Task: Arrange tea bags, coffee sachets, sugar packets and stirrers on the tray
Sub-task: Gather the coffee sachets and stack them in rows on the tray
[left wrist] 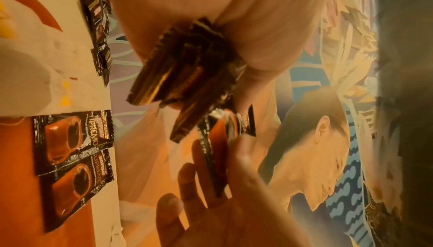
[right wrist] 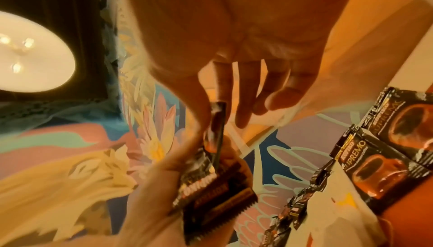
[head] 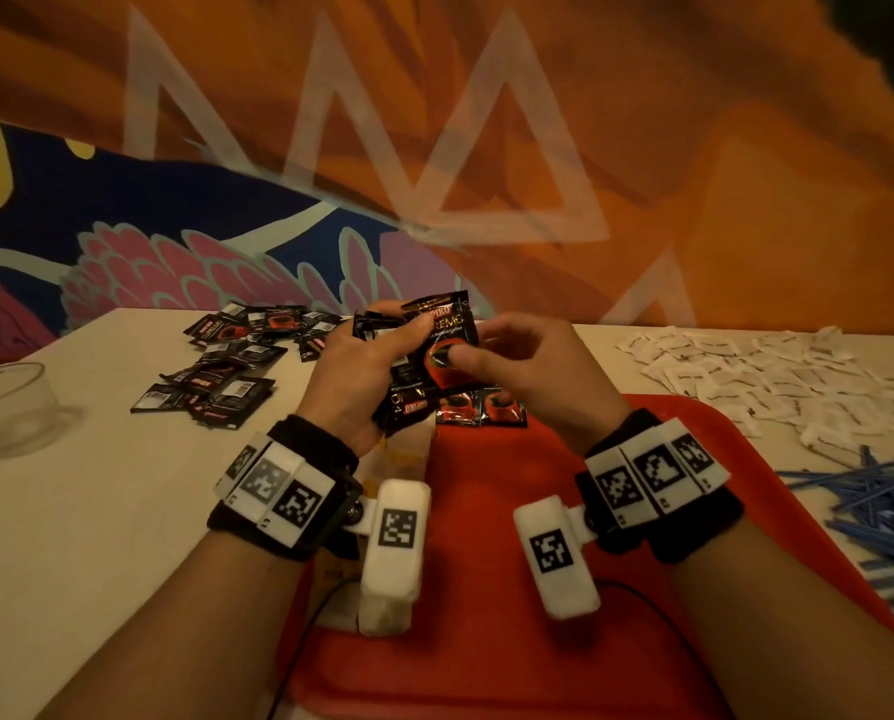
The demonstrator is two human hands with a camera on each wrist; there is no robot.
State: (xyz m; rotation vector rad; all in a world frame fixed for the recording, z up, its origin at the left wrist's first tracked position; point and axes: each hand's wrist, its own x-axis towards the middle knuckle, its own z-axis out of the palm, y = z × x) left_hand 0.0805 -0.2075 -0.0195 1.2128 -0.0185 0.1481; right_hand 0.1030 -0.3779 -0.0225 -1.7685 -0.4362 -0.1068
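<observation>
My left hand [head: 377, 356] grips a stack of black coffee sachets [head: 408, 392] above the far edge of the red tray [head: 512, 537]. My right hand [head: 486, 356] pinches the top sachet [head: 442, 330] of that stack between thumb and forefinger, and the sachet stands upright. In the left wrist view the stack [left wrist: 178, 69] fans out of my palm, with the pinched sachet [left wrist: 218, 149] edge-on between the right hand's fingers [left wrist: 187, 182]. Two coffee sachets [head: 481, 407] lie side by side on the tray's far edge, also visible as the two sachets [right wrist: 374, 167] in the right wrist view.
A loose pile of coffee sachets [head: 237, 356] lies on the table at the left. White sugar packets [head: 746, 376] spread over the right side, with blue stirrers [head: 876, 511] nearer me. A clear glass bowl [head: 8, 402] stands far left. White packets with yellow marks [head: 398, 454] lie at the tray's left edge.
</observation>
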